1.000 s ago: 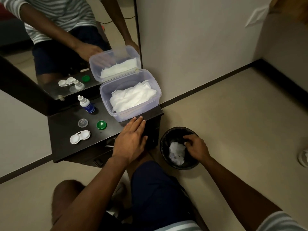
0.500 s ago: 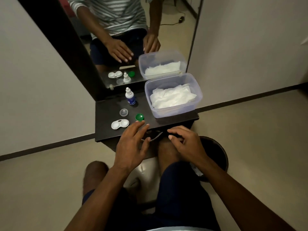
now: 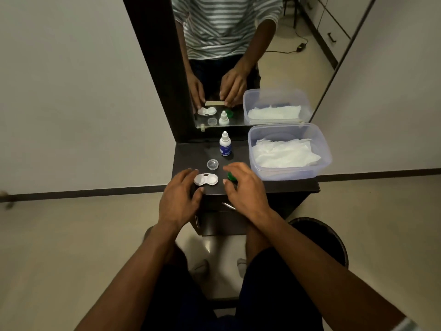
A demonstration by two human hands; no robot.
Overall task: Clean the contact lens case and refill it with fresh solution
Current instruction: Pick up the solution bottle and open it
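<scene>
Hands (image 3: 179,199) flank lens case (image 3: 205,179).

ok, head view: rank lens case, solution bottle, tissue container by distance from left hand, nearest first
1. White lens case, just right of the left hand fingertips.
2. Solution bottle, behind it near the mirror.
3. Tissue container, far right of the tabletop.
</scene>
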